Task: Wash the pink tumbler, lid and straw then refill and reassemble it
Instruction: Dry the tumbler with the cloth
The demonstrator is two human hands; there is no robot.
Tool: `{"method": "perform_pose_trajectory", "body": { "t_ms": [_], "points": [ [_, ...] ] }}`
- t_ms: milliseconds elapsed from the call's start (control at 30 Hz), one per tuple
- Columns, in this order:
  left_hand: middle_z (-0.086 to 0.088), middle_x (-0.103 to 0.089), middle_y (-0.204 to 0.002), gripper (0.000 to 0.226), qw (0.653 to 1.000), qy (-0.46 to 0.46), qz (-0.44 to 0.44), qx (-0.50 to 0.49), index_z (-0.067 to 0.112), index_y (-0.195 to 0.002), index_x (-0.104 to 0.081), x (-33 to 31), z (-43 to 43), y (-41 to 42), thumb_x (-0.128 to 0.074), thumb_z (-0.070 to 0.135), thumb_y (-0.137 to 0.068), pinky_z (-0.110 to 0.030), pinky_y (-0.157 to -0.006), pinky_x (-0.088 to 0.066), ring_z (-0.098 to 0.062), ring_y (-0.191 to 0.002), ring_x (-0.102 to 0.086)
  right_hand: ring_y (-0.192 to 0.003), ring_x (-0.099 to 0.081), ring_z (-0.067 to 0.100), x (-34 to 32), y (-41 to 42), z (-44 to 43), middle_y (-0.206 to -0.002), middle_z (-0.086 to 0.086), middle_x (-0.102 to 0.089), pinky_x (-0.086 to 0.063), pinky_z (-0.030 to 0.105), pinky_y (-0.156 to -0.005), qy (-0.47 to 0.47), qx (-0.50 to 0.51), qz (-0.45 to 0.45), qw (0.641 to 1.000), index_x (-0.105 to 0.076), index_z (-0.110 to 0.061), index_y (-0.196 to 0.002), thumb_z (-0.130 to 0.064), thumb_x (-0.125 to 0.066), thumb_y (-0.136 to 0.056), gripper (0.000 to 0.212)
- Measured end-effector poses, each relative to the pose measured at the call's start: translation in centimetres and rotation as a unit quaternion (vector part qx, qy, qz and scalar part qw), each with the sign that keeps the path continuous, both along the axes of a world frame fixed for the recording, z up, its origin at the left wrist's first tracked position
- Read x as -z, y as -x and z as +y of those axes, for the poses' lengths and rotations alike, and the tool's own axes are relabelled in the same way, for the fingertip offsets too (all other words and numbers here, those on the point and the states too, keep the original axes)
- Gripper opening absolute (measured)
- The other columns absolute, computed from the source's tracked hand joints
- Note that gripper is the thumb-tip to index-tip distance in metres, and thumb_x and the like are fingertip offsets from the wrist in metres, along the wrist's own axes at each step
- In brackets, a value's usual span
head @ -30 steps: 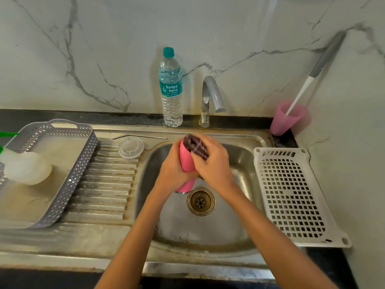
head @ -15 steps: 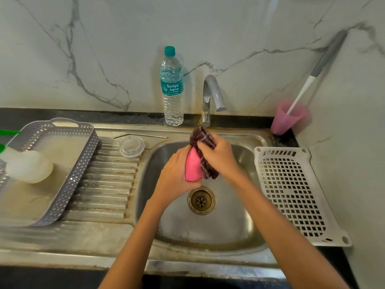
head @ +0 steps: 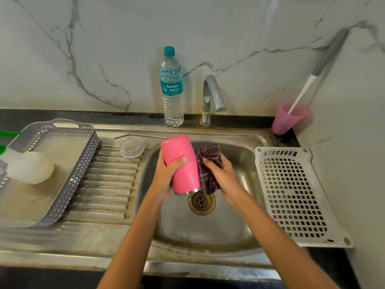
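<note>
1. Pink tumbler (head: pixel 183 163): held over the sink (head: pixel 208 232) basin, above and just behind the drain (head: pixel 201 202). Tilted, closed pink end up and away, steel-rimmed mouth down towards the person.

2. Left grip (head: pixel 166 176): clamped round the tumbler from its left side, thumb laid across the front of the body, fingers hidden behind it.

3. Right grip (head: pixel 224 176): closed on a dark checked cloth (head: pixel 208 163), which is pressed against the tumbler's right side; the cloth hangs down to the steel rim.

4. Lid (head: pixel 132 147): clear, lying flat on the draining board at the sink's left, well apart from both grips.

5. Straw (head: pixel 141 136): metal, lying just behind the lid along the board's back edge.

6. Water bottle (head: pixel 172 90): upright against the wall, teal cap on, just left of the tap (head: pixel 212 94).

7. Grey basket (head: pixel 83 163): on the far left of the draining board, holding a whitish bottle (head: pixel 29 167) on its side.

8. White perforated tray (head: pixel 260 155): on the desk, right of the basin.

9. Pale pink cup (head: pixel 287 117): in the back right corner, with a long-handled brush (head: pixel 320 65) leaning out of it.
</note>
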State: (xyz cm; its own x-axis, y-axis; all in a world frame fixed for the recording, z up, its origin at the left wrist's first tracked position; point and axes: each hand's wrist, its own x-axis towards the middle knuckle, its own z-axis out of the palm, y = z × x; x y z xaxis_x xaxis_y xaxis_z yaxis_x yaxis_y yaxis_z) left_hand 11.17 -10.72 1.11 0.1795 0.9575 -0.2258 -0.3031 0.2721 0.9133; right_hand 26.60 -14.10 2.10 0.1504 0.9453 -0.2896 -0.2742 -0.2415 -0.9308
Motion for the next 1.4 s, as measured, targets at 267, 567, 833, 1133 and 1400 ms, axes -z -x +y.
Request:
{"method": "perform_pose_trajectory", "body": {
  "t_ms": [267, 567, 833, 1133, 1400],
  "points": [
    [-0.019, -0.064, -0.118, 0.101, 0.993, 0.068, -0.082, -0.043, 0.014, -0.139, -0.044, 0.2, 0.6, -0.8, -0.081, 0.044, -0.049, -0.040, -0.067, -0.057, -0.027, -0.093, -0.068, -0.100, -0.067, 0.014, -1.3, 0.1, 1.0, -0.110, 0.002, -0.070, -0.054, 0.026, -0.085, -0.038, -0.023, -0.035, 0.998, -0.061, -0.019, -0.116, -0.015, -0.059, -0.095, 0.022],
    [-0.010, -0.075, -0.088, 0.094, 0.975, 0.171, -0.139, 0.001, 0.013, -0.119, -0.055, 0.7, -0.8, -1.6, -0.087, 0.041, -0.035, -0.039, -0.061, -0.058, -0.024, -0.076, -0.073, -0.097, -0.062, -0.006, -1.0, -0.3, 0.7, -0.103, -0.016, -0.067, -0.048, 0.015, -0.087, -0.105, 0.032, -0.202, 0.973, -0.062, -0.031, -0.116, -0.011, -0.060, -0.093, 0.031],
    [-0.019, -0.063, -0.126, 0.070, 0.990, 0.130, -0.058, -0.011, 0.018, -0.133, -0.054, 1.3, 0.1, -1.4, -0.073, 0.055, -0.078, -0.054, -0.090, -0.053, -0.036, -0.113, -0.063, -0.126, -0.041, 0.000, -1.4, 0.0, -0.2, -0.143, -0.009, -0.039, -0.037, 0.009, -0.091, -0.132, -0.078, -0.253, 0.955, -0.046, -0.039, -0.139, -0.059, -0.048, -0.089, 0.053],
    [-0.012, -0.073, -0.107, 0.044, 0.983, 0.145, -0.087, 0.063, 0.017, -0.125, -0.058, 0.1, -1.6, -2.3, -0.057, 0.043, -0.089, -0.039, -0.069, -0.059, -0.024, -0.090, -0.072, -0.122, -0.048, 0.009, 0.5, 1.1, 1.7, -0.136, -0.006, -0.045, -0.044, 0.039, -0.105, -0.132, 0.008, -0.353, 0.926, -0.052, -0.043, -0.132, -0.045, -0.051, -0.096, 0.036],
    [-0.010, -0.075, -0.096, 0.050, 0.977, 0.163, -0.134, -0.008, 0.014, -0.121, -0.060, 0.2, -0.7, -1.9, -0.055, 0.051, -0.088, -0.037, -0.066, -0.059, -0.022, -0.081, -0.073, -0.110, -0.059, 0.004, 0.6, 0.7, -0.3, -0.124, -0.008, -0.061, -0.052, 0.025, -0.093, -0.056, -0.045, -0.239, 0.968, -0.052, -0.041, -0.132, -0.050, -0.045, -0.098, 0.036]
  ]
}}
